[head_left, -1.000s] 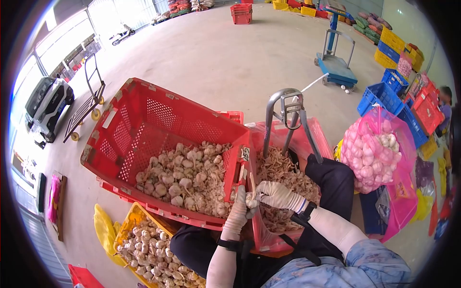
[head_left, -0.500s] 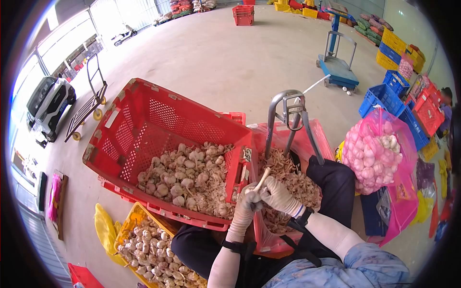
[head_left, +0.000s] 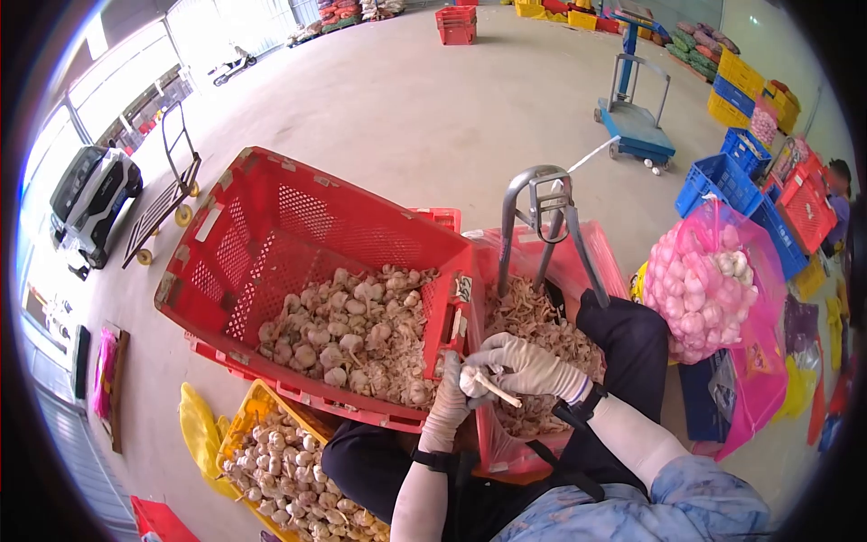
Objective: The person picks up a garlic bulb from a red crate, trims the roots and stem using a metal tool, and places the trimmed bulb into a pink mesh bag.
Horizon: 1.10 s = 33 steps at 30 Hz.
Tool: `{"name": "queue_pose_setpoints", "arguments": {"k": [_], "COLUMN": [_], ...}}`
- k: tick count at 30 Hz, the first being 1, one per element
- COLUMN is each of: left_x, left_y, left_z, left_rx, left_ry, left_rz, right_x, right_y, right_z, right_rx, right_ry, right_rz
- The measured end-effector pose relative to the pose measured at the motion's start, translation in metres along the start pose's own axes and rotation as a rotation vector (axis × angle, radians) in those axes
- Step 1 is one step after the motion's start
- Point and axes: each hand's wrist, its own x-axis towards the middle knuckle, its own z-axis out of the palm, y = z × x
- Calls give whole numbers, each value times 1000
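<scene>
A garlic bulb (head_left: 470, 381) with a long dry stem is held between my gloved hands, its stem slanting down to the right. My left hand (head_left: 449, 403) grips the bulb from the left side. My right hand (head_left: 531, 366) has its fingers curled over the top and right of the same bulb. Just left of them, a tilted red crate (head_left: 316, 212) contains loose garlic bulbs (head_left: 339, 325) and skins. Below my right hand, a pink-lined red crate (head_left: 596, 253) holds cut stems and peelings (head_left: 533, 325).
A metal frame with a handle (head_left: 540, 212) stands over the peelings. A yellow crate of garlic (head_left: 257, 397) sits at lower left, a pink net bag of garlic (head_left: 700, 289) at right. Further off are a blue platform scale (head_left: 637, 131), a hand cart (head_left: 163, 208), blue crates (head_left: 718, 185) and a person (head_left: 838, 203).
The garlic bulb has turned: its stem pointed up and now points down to the right. My right hand has shifted its hold over the bulb.
</scene>
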Motion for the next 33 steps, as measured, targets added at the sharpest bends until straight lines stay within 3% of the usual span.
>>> {"name": "queue_pose_setpoints", "arguments": {"k": [2, 6, 8, 9, 11, 12, 14, 16, 18, 20, 22, 25, 26, 28, 30, 33], "left_x": [-10, 3, 11, 5, -11, -11, -13, -10, -5, -5, -6, -5, 0, 0, -3, 7], "left_y": [13, 1, -7, -4, 11, 13, 15, 17, 19, 20, 23, 22, 17, 15, 12, 6], "left_z": [13, -19, -34, -17, 31, 30, 27, 14, 2, 2, 4, 1, -3, -2, -1, -9], "left_rx": [77, 135, 94, 95, 107, 109, 266, 186, 73, 64, 55, 86, 41, -3, 101, 125], "left_ry": [14, -25, -196, -198, 81, 83, 37, -14, -259, -272, -290, -322, -414, -509, -360, -412], "left_rz": [-5, -82, -40, -40, 176, 178, 152, 98, 25, 6, -9, -72, -74, -80, -136, -167], "right_x": [-1, 1, -5, -7, -8, -7, -7, -7, -6, -7, -9, -12, -14, -16, -18, -18], "right_y": [14, 26, 41, 41, 39, 37, 32, 29, 29, 30, 33, 36, 39, 49, 58, 56], "right_z": [6, 14, 30, 32, 32, 32, 33, 32, 30, 30, 27, 24, 23, 23, 20, 18], "right_rx": [-52, 24, -205, -206, -201, -194, -132, -135, -139, -144, -391, -320, -322, -247, -256, -385], "right_ry": [-9, -51, 156, 156, 269, 324, 308, 280, 273, 271, 247, 241, 244, 368, 325, 368], "right_rz": [-17, -102, -242, -243, -59, 36, 31, 6, -37, -74, -184, -210, -208, 72, 101, 73]}}
